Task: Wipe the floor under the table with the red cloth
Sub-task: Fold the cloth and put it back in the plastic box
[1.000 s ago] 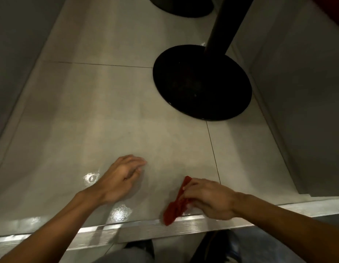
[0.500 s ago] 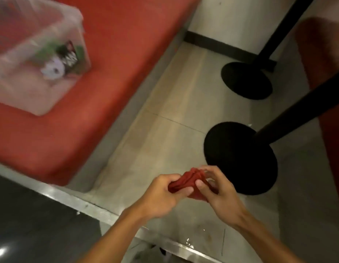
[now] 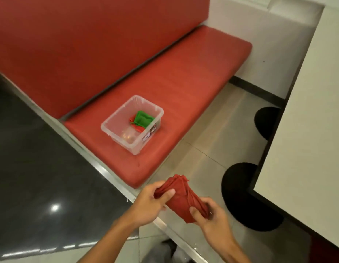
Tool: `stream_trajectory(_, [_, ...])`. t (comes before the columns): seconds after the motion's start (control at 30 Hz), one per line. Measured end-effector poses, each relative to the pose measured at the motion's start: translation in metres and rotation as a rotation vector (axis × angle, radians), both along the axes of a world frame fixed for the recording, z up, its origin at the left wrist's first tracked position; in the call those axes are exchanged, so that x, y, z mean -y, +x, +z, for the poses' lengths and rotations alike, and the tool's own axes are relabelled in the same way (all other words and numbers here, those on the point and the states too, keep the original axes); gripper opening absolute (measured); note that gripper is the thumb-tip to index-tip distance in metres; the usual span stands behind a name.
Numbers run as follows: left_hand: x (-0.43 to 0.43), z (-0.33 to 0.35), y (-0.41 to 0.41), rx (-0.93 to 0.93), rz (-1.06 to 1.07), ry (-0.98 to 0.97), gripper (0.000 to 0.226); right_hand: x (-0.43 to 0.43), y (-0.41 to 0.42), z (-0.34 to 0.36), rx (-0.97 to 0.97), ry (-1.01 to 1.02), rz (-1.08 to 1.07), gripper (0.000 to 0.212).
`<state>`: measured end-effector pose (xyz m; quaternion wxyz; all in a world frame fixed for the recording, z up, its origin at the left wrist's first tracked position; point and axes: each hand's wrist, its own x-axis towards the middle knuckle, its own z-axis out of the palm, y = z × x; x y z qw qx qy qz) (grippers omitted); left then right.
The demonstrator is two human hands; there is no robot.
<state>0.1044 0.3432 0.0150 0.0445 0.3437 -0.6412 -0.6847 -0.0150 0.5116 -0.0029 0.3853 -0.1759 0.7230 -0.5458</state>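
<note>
The red cloth [image 3: 181, 198] is bunched into a folded bundle and held in the air above the pale tiled floor [image 3: 206, 141]. My left hand [image 3: 151, 200] grips its left end and my right hand [image 3: 212, 213] grips its lower right end. The white table [image 3: 305, 118] fills the right side, its top seen from above. Two black round table bases [image 3: 246, 198] stand on the floor beneath its edge.
A red padded bench [image 3: 184, 78] runs along the left of the floor strip. A clear plastic bin [image 3: 132, 124] holding green and red cloths sits on its seat. A metal floor strip [image 3: 108, 173] borders dark glossy flooring [image 3: 35, 168] at left.
The cloth was lifted off the floor, and both hands now hold it in the air. The view rose from under the table to above the bench and the tabletop.
</note>
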Motion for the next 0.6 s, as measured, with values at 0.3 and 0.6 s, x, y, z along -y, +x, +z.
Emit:
stream_trajectory(0.3, [0.018, 0.069, 0.001, 0.140, 0.240, -0.206, 0.018, 0.047, -0.006, 0.071, 0.023, -0.039, 0.021, 0.024])
stream_trajectory(0.6, [0.163, 0.072, -0.012, 0.238, 0.309, -0.449, 0.020, 0.198, -0.014, 0.080, -0.141, -0.007, 0.036, 0.033])
